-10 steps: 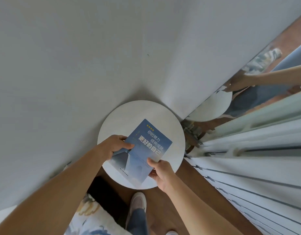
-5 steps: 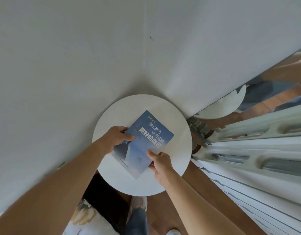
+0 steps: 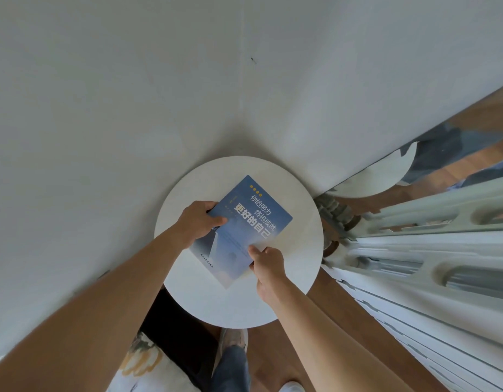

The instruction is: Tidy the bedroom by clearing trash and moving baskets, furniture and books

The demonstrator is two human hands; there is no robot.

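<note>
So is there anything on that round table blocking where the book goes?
Nothing visible does. The left hand and right hand both grip the blue book directly, and the round white table shows bare top all round it. Whatever lies under the book itself is hidden.

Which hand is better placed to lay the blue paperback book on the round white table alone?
Probably left: the left hand grips the blue paperback book mid-side, thumb on its cover; the right hand only pinches a near edge.
</note>
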